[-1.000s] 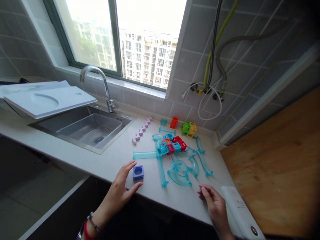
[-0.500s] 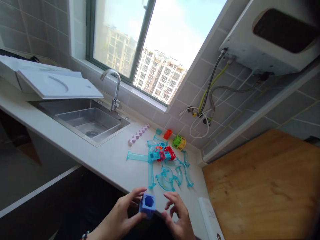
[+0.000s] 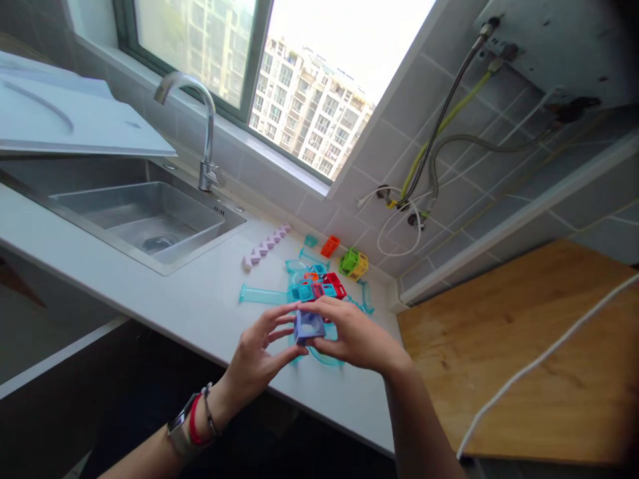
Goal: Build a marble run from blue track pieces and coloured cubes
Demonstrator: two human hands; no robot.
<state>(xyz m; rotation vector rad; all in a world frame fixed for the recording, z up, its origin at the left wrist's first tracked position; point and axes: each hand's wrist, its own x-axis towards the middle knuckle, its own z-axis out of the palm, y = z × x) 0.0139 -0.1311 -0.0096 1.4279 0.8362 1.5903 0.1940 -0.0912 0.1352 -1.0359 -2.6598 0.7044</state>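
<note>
A blue-purple hollow block (image 3: 310, 326) is held in the air over the front of the counter. My left hand (image 3: 257, 352) grips its left side between thumb and fingers. From the right, my right hand (image 3: 349, 332) holds the same block, with fingers over its top and thumb below. Behind the hands lie red blocks (image 3: 335, 285) and translucent teal track pieces, partly hidden by my hands. One straight teal track (image 3: 264, 295) extends to the left. Green (image 3: 349, 261) and yellow (image 3: 360, 267) blocks and an orange-red block (image 3: 330, 247) sit farther back.
A steel sink (image 3: 150, 226) with a faucet (image 3: 207, 133) is at the left, partly under a white board (image 3: 74, 116). A lilac zigzag piece (image 3: 266, 246) lies on the counter (image 3: 210, 313). A wooden board (image 3: 504, 332) and a white cord (image 3: 539, 359) are at the right.
Both hands have risen toward the toy pieces with the blue-purple block. My right hand, apart from it before, now grips it too. The view has shifted, and a white cord shows at the right.
</note>
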